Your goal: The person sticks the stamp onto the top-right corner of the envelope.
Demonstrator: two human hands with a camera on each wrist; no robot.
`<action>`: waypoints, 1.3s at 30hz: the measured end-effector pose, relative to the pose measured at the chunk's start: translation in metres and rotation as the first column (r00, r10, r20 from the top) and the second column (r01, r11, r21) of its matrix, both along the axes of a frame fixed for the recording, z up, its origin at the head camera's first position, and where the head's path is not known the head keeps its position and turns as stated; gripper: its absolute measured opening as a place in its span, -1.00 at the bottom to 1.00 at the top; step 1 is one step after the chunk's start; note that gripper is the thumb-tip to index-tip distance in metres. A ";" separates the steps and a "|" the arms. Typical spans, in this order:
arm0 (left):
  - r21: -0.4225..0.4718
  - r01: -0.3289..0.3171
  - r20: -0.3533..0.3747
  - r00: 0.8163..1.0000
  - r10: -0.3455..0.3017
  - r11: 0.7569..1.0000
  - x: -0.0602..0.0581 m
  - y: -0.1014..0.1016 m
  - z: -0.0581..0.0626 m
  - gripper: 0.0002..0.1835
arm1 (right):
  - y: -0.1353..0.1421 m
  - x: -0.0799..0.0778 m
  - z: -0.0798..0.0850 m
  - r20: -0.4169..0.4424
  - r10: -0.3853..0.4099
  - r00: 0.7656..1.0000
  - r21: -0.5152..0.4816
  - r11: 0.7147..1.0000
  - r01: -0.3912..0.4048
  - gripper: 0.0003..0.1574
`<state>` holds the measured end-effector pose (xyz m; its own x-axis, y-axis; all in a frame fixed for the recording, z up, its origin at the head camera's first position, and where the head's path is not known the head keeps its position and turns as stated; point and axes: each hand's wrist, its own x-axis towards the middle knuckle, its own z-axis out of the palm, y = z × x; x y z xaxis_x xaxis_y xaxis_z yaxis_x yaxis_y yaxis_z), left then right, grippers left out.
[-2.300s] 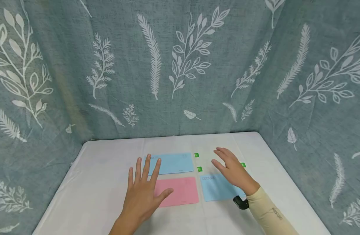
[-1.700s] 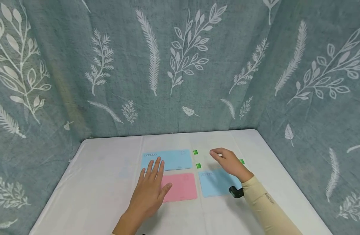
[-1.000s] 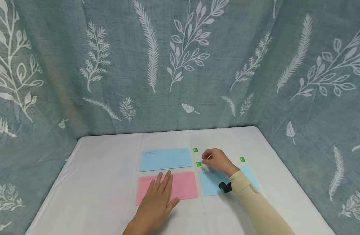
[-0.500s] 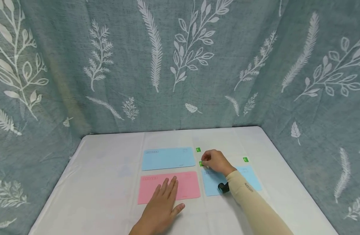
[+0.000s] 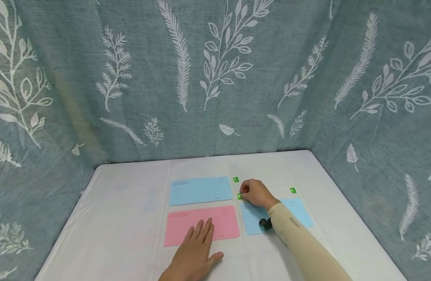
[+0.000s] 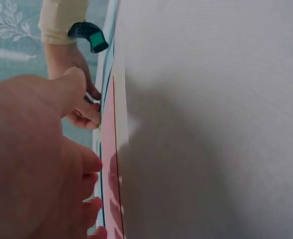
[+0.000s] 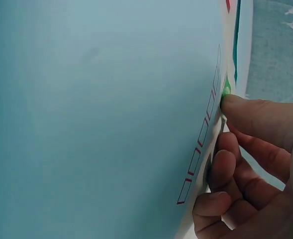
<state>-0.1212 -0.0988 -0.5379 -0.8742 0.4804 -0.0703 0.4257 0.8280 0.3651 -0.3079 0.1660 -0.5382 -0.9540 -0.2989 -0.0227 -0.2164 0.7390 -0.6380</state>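
Note:
Flat on the pink envelope [image 5: 222,223], or close over it, my left hand [image 5: 193,251] has its fingers straight and its thumb out to the side. My right hand [image 5: 256,193] is at a small green stamp [image 5: 239,196], just left of the near blue envelope [image 5: 300,212]. In the right wrist view, the thumb lies on the edge of that green stamp [image 7: 227,88] with the index finger behind it, pinching it. The other fingers curl beneath. Only part of the stamp shows past the thumb.
Another blue envelope [image 5: 201,191] lies behind the pink one. Two more green stamps are on the white table, one stamp [image 5: 235,179] farther back and one stamp [image 5: 292,190] to the right. A leaf-patterned curtain [image 5: 138,97] surrounds the table. A dark wrist camera [image 5: 266,224] sits under the right sleeve.
My right hand has moved left and down to the green stamp, its fingers closing from spread to a pinch. My left hand has lowered toward the pink envelope and drawn its spread fingers together.

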 end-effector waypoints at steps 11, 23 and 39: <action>0.018 0.019 -0.035 0.999 -0.019 1.000 -0.005 -0.003 -0.020 0.02 | -0.001 0.002 -0.001 -0.023 0.001 1.000 -0.014 1.000 -0.001 -0.75; 0.037 0.002 -0.027 1.000 -0.001 0.999 -0.004 -0.003 -0.017 -0.02 | 0.000 -0.001 0.004 -0.043 -0.004 0.999 -0.028 1.000 0.003 -0.78; 0.017 0.002 -0.067 0.998 -0.001 1.000 -0.006 0.003 -0.025 -0.03 | 0.009 -0.003 -0.001 -0.051 0.027 0.998 -0.037 0.999 -0.029 -0.79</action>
<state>-0.1273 -0.0958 -0.5624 -0.8759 0.4824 -0.0039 0.4508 0.8214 0.3495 -0.3111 0.1747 -0.5392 -0.9450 -0.3250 0.0370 -0.2690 0.7079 -0.6531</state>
